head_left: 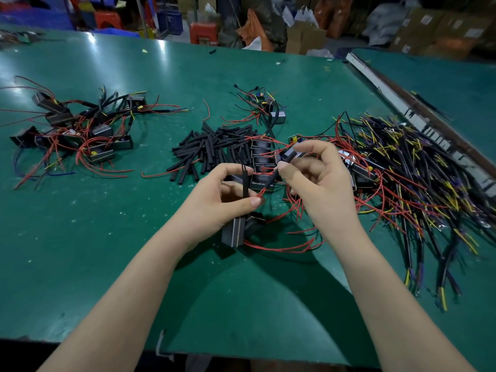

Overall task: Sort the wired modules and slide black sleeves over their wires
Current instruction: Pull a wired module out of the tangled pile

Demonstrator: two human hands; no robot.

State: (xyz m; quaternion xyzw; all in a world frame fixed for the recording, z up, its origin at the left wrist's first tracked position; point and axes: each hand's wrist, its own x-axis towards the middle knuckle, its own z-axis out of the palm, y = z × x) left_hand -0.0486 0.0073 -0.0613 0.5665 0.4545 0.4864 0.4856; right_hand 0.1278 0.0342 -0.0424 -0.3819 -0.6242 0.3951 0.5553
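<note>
While the near edge of the green counter (107,264) lay bare beneath both forearms, the left hand (222,194) held a wired module (233,232) low and close, its grip pinching the module's leads between thumb and fingers, likely to keep them taut and steady. The right hand (319,181) pinched a black sleeve (279,170) between thumb and forefinger, angled down toward the red wires (261,193) at the left thumb, apparently so the wire ends could feed into its mouth. The module hung just above the counter, its long red leads looping beneath the right wrist, where a snag seemed possible. Just beyond the hands sat a row of modules (261,162), then the heap of loose sleeves (212,151), within easy reach for the next pick. To the left, well apart, lay a pile of modules with sleeved wires (80,130), probably the finished lot; to the right sprawled a tangle of multicoloured wires (416,178), crowding that side. A smaller cluster (268,108) lay farther back, and open counter stretched behind it to the far edge.
</note>
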